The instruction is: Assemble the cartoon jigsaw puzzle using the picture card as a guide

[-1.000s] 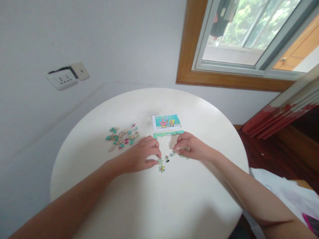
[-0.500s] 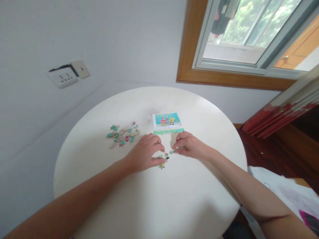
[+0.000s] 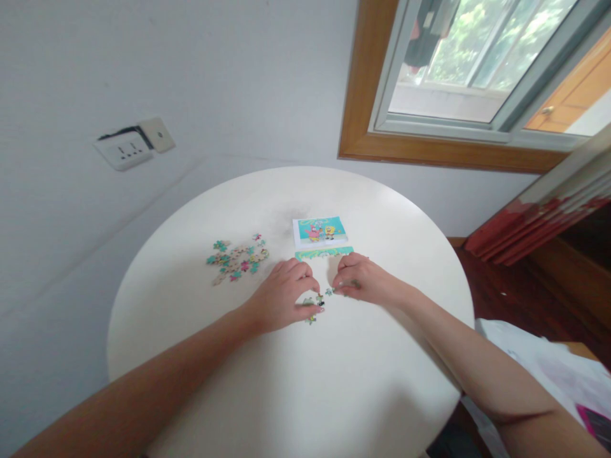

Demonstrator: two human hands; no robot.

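Note:
My left hand point(image 3: 286, 295) rests on the white table point(image 3: 267, 407), its thumb and fingers curved around small joined puzzle pieces point(image 3: 310, 318). The thumb and index finger touch a piece with a dark spot point(image 3: 321, 303). To the right, my right hand point(image 3: 360, 278) pinches the edge of a small puzzle piece point(image 3: 329, 292) between thumb and finger. Behind the hands lies a teal assembled strip point(image 3: 317, 253), partly covered by the fingers. A picture card point(image 3: 322, 231) with two cartoon figures sits just beyond the strip.
A pile of loose puzzle pieces point(image 3: 237, 259) lies left of my left hand. Past the table stand a wall with a socket point(image 3: 125, 151), a wood-framed window point(image 3: 453, 152) and a red and white curtain point(image 3: 510, 226). White plastic point(image 3: 539, 362) is at the lower right.
My left hand has shifted slightly to the right, its thumb now closer to the dark-spotted piece. My right hand stays almost in place at its piece.

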